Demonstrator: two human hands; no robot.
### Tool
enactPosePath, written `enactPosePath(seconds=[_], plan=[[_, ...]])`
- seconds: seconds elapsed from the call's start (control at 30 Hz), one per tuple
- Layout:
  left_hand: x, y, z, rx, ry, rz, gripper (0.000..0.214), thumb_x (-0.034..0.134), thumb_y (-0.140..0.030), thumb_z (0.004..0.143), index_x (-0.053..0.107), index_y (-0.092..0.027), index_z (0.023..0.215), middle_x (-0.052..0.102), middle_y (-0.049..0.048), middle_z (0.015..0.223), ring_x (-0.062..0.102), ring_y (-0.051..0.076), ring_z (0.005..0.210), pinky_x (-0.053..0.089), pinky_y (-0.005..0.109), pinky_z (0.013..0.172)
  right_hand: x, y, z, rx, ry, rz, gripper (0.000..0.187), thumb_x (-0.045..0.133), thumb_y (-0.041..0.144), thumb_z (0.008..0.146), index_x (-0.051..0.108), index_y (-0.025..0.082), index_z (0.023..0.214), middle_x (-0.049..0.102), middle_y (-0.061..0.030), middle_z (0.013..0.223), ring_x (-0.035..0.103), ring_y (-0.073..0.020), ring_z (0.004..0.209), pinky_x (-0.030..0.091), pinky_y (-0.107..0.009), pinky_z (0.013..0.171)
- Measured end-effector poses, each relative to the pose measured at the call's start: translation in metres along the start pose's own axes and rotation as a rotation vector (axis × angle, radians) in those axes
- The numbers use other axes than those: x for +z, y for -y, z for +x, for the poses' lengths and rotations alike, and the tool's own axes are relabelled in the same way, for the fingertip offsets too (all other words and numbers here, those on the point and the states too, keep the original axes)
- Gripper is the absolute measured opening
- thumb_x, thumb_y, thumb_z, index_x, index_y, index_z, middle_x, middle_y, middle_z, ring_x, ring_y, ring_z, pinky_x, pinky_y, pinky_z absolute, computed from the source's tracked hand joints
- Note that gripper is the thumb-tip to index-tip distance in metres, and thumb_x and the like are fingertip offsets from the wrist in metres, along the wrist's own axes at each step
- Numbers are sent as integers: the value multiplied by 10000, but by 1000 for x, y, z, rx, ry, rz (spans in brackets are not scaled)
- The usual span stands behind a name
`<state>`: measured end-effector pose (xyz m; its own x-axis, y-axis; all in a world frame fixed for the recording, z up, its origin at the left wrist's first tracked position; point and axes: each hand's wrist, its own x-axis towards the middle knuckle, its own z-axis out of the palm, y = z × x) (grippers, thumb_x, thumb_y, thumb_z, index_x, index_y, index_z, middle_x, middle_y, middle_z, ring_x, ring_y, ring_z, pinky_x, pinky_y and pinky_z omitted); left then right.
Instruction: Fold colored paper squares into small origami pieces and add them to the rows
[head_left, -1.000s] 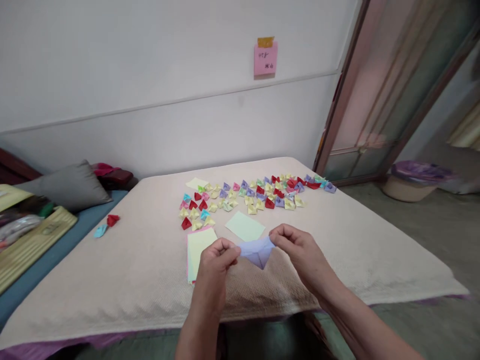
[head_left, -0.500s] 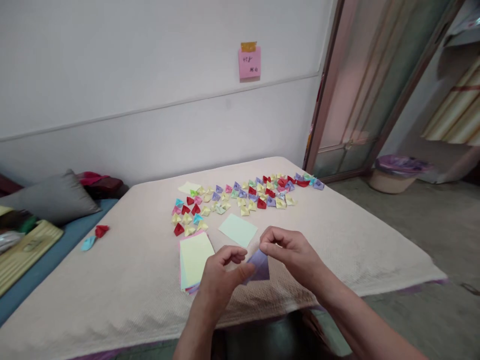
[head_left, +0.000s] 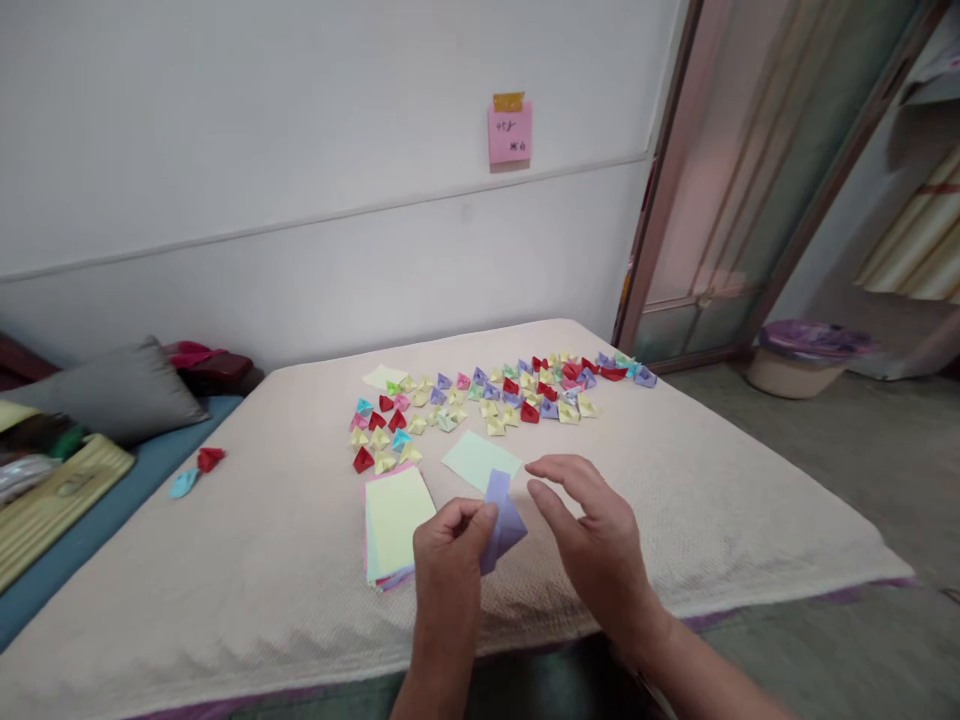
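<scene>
A partly folded purple sheet of paper (head_left: pixel 507 522) is pinched between the thumb and fingers of my left hand (head_left: pixel 451 550), held above the front of the cloth-covered table. Just to its right, my right hand (head_left: pixel 592 520) is off the paper, thumb and fingers apart with nothing between them. Behind the purple paper lies a flat pale green sheet (head_left: pixel 476 458). To the left of my left hand is a stack of coloured paper (head_left: pixel 397 520) with a pale yellow sheet on top.
Several small folded paper pieces (head_left: pixel 510 386) in many colours stand in rows across the far part of the table (head_left: pixel 262 560). A red and a blue folded piece (head_left: pixel 184 484) lie at the left. A grey cushion (head_left: pixel 112 395) and a lidless-looking bin (head_left: pixel 799 375) flank the table.
My right hand has let go of the purple paper and opened. My left hand now pinches it, turned more upright, with a folded strip showing.
</scene>
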<state>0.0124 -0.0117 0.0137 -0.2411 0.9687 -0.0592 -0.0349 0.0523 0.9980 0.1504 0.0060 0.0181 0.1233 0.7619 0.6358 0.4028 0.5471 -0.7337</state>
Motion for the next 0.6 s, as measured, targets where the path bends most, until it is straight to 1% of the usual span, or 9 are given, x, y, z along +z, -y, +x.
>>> enactPosePath(seconds=[0.1, 0.2, 0.3, 0.47, 0.53, 0.6], plan=[[2, -1, -2, 21, -26, 23, 219, 681, -358, 699, 662, -153, 624, 460, -51, 495, 367, 82, 490, 301, 183, 438, 7, 4, -6, -110, 4, -119, 128, 558, 167, 841, 668, 187, 902, 674, -80, 872, 580, -227, 868, 454, -379, 780], [3, -3, -5, 79, -3, 74, 212, 667, -342, 718, 671, -151, 627, 501, -40, 522, 396, 83, 508, 322, 177, 448, 11, 5, -7, -131, 21, -201, 121, 566, 173, 837, 680, 177, 876, 686, -82, 843, 587, -235, 827, 459, -390, 743], [3, -3, -7, 120, 20, 105, 211, 661, -336, 723, 672, -146, 631, 510, -35, 521, 413, 89, 505, 335, 183, 449, 13, 5, -6, -109, 23, -201, 113, 573, 176, 830, 683, 166, 854, 692, -84, 828, 598, -238, 815, 463, -387, 730], [1, -1, -5, 213, 55, 187, 184, 630, -304, 764, 681, -156, 666, 557, -20, 585, 461, 106, 553, 367, 199, 503, 11, 5, -4, 3, 56, -59, 93, 588, 144, 803, 676, 168, 818, 683, -68, 803, 616, -214, 794, 473, -353, 731], [0, 0, -4, 250, 52, 240, 177, 621, -288, 778, 681, -163, 668, 572, -16, 606, 483, 112, 576, 372, 203, 523, 10, 5, -3, 29, 63, -32, 84, 598, 127, 787, 668, 171, 777, 678, -56, 778, 619, -203, 773, 469, -338, 724], [-1, 0, -4, 294, 33, 301, 179, 616, -281, 789, 677, -169, 664, 576, -15, 607, 496, 117, 590, 375, 207, 540, 9, 4, -2, 21, 55, -62, 84, 605, 128, 781, 661, 174, 738, 673, -47, 743, 615, -200, 748, 457, -333, 711]])
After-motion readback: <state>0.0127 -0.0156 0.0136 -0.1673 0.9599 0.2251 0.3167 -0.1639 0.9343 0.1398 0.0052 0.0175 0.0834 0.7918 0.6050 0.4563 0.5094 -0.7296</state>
